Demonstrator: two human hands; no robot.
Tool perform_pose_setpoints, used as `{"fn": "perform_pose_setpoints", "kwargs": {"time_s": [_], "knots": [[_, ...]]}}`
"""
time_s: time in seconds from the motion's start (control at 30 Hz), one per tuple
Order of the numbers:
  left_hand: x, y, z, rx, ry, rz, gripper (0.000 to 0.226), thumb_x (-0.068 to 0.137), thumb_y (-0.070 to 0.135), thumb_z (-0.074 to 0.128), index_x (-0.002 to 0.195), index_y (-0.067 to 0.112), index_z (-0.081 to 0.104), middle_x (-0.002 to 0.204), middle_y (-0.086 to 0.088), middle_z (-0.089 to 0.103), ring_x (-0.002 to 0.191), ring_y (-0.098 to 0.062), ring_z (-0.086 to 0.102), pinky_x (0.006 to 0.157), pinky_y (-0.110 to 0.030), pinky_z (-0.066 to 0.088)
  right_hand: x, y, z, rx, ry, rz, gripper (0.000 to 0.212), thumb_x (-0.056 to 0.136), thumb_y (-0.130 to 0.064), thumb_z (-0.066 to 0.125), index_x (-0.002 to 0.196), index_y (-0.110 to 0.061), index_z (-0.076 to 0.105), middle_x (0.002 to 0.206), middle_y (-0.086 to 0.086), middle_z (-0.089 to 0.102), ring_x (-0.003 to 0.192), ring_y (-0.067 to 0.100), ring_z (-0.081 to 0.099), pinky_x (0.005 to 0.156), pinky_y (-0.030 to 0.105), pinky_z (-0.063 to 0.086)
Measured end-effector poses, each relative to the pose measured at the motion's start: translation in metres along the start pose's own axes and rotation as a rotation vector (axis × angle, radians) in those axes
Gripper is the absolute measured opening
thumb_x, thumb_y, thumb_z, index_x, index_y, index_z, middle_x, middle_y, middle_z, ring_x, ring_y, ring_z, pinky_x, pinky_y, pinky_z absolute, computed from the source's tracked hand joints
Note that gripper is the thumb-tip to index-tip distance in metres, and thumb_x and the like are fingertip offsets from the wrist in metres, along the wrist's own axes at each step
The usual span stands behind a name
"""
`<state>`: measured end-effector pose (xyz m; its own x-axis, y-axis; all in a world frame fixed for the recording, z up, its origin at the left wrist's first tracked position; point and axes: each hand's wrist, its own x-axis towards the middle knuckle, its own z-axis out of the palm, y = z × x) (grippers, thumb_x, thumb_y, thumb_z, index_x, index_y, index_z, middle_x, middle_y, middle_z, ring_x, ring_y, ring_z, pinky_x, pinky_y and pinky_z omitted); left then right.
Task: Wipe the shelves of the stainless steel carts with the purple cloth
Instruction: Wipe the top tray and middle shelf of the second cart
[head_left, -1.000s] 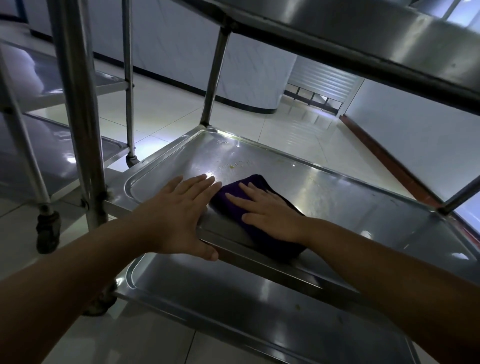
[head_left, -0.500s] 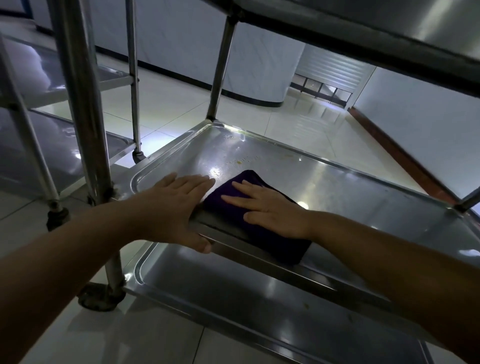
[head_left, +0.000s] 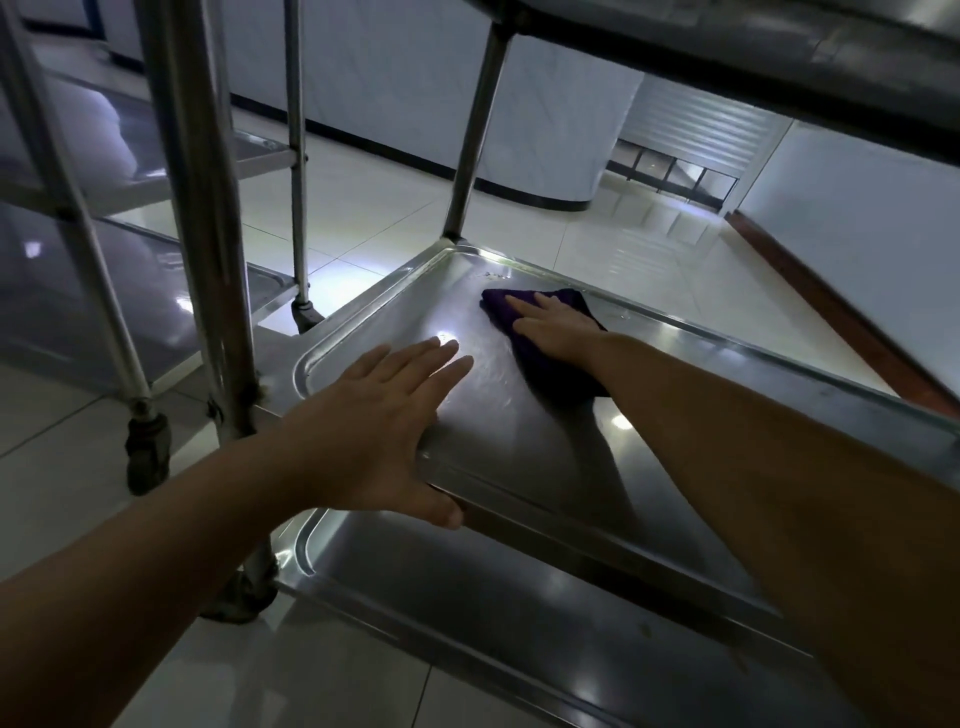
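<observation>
there, purple cloth (head_left: 545, 332) lies flat on the middle shelf (head_left: 519, 436).

Glossy pale tiled floor (head_left: 374, 208), white walls (head_left: 857, 218), dim light.

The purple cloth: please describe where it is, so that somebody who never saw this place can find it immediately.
Find the steel cart nearest the camera and look at its middle shelf, under the top one. Near that shelf's far edge, the right hand presses flat on the purple cloth. It is the only dark, soft, coloured thing there; everything around it is shiny metal.
</observation>
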<state>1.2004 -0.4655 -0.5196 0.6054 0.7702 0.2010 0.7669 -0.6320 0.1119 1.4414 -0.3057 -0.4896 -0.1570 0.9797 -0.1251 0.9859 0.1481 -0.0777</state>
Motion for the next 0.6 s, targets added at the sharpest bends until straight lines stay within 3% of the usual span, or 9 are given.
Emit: {"fn": "perform_pose_setpoints", "kwargs": {"time_s": [0.13, 0.33, 0.47, 0.6], "knots": [[-0.002, 0.002, -0.002, -0.021, 0.033, 0.013, 0.117, 0.049, 0.100, 0.026, 0.130, 0.046, -0.039, 0.133, 0.024, -0.045, 0.121, 0.007, -0.046, 0.095, -0.014, -0.034, -0.013, -0.009, 0.008, -0.004, -0.013, -0.038, 0.053, 0.099, -0.045, 0.028, 0.148, -0.048, 0.010, 0.162, 0.001, 0.004, 0.148, 0.023, 0.001, 0.116, 0.047, 0.002], [-0.005, 0.009, -0.006, 0.018, 0.132, 0.007, 0.122, 0.050, 0.101, 0.025, 0.139, 0.039, -0.030, 0.143, 0.014, -0.043, 0.132, -0.004, -0.040, 0.101, -0.020, -0.031, -0.078, -0.047, 0.020, -0.049, -0.031, -0.363, 0.050, 0.102, -0.044, 0.026, 0.151, -0.041, 0.013, 0.162, 0.002, 0.001, 0.148, 0.022, -0.002, 0.119, 0.046, 0.000], [-0.011, 0.010, -0.006, 0.150, 0.159, -0.039, 0.127, 0.052, 0.102, 0.023, 0.148, 0.026, -0.014, 0.157, -0.001, -0.015, 0.141, -0.015, -0.018, 0.112, -0.036, -0.016, -0.125, -0.066, 0.021, -0.064, -0.044, -0.582, 0.049, 0.102, -0.037, 0.030, 0.151, -0.034, 0.022, 0.162, 0.000, 0.003, 0.147, 0.021, 0.007, 0.118, 0.048, 0.012], [-0.020, 0.009, -0.007, 0.171, 0.125, -0.084, 0.129, 0.055, 0.099, 0.022, 0.151, 0.014, 0.010, 0.157, -0.013, 0.018, 0.137, -0.017, 0.006, 0.111, -0.041, 0.002, -0.148, -0.064, 0.023, -0.042, -0.068, -0.637, 0.050, 0.104, -0.033, 0.031, 0.151, -0.036, 0.015, 0.162, -0.001, -0.003, 0.147, 0.016, -0.007, 0.118, 0.039, -0.005]]}}
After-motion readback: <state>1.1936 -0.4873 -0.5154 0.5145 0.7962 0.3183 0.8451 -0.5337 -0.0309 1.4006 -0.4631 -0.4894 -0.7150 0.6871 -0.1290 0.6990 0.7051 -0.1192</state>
